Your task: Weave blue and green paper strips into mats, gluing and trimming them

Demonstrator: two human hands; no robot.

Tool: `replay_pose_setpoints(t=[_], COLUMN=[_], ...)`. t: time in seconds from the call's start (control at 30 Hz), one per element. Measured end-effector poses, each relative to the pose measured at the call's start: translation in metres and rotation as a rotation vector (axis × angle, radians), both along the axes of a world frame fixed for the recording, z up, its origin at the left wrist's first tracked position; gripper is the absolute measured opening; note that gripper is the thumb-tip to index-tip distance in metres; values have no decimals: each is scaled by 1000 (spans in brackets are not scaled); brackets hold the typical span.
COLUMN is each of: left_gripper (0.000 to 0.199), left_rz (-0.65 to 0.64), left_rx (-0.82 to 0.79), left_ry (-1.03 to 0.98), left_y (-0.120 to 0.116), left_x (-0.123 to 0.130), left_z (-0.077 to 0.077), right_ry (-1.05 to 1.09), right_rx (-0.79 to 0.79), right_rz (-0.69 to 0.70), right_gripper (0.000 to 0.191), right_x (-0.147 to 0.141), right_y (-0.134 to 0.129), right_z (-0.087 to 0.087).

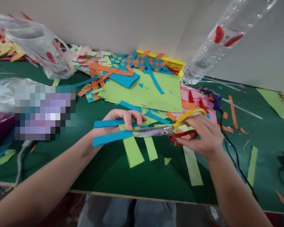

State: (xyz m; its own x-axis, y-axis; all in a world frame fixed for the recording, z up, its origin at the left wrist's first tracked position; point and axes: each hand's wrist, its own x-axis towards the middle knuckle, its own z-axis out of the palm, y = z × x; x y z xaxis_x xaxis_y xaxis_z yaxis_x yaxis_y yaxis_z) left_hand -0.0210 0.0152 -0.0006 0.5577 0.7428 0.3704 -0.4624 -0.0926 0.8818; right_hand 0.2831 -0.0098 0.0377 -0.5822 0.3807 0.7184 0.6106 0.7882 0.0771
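My left hand is closed on a weave of blue and light-green paper strips, held above the green table. Two blue ends stick out to the left and green ends hang toward me. My right hand grips a pair of scissors with one yellow and one red handle loop. The blades point left and are slightly parted; their tips lie at the weave, close to my left fingertips. Whether paper is between the blades I cannot tell. Below my right hand lies a pale green strip.
Green paper sheets lie behind my hands, with woven blue-and-orange pieces at the wall. A clear bottle and a glue gun with a black cord are right. Left are a plastic bag and a blurred-out device on a cable.
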Motion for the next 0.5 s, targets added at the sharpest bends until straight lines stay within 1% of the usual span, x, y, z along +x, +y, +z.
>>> replay_pose_setpoints(t=[0.17, 0.33, 0.5], left_gripper=[19, 24, 28], left_rz=[-36, -7, 3], left_rx=[-26, -39, -41], left_ry=[-11, -18, -23], left_y=[-1, -1, -2], left_x=[2, 4, 4], left_z=[3, 9, 8], right_ry=[-20, 9, 20], right_rx=[-20, -12, 1], right_rz=[-13, -46, -4], right_gripper=[45, 43, 44], right_x=[3, 5, 1], right_y=[0, 1, 0], right_z=[2, 4, 5])
